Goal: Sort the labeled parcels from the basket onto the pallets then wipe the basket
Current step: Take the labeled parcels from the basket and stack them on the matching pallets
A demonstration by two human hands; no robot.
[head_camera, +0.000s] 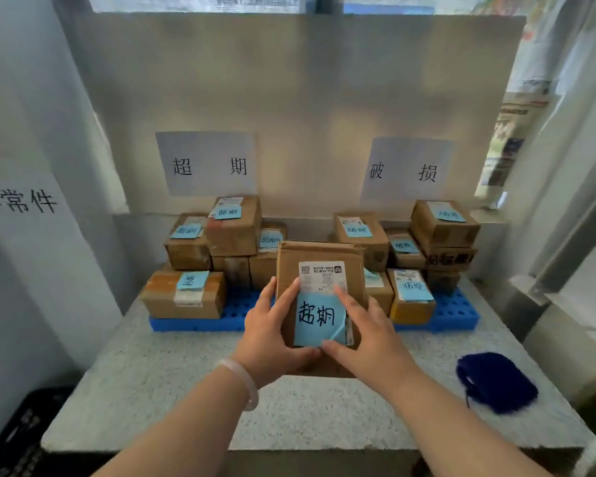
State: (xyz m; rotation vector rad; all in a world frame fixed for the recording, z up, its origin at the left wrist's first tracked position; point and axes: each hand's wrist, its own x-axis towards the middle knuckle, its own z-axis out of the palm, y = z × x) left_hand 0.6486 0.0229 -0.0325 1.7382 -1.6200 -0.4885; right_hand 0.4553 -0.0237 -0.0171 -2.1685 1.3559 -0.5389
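Speckled grey stone is forming the tabletop [186,390], stretching beneath and beyond the grip. At its far edge, blue pallets [461,315] are carrying two stacks of cardboard boxes. The overdue stack [221,242] is sitting beyond the grip to its left, under a wall sign reading 超期 [205,163]. The damaged stack [427,249] is sitting beyond the grip to its right, under a sign reading 破损 [405,170].

A black basket [21,432] is showing only partly, low and well to the left of the grip, below the tabletop's edge. A dark blue cloth [496,382] is lying to the right of the grip and nearer the person, likely waiting for the wiping.

Both hands are clasping one brown parcel [319,256], raising it with its face toward the camera, probably for reading. The left hand [272,335] is curling round its left edge; the right hand [365,332] is gripping the right edge, forefinger lying across the label. Its blue note [319,318] is reading 超期, so it probably belongs on the left stack.
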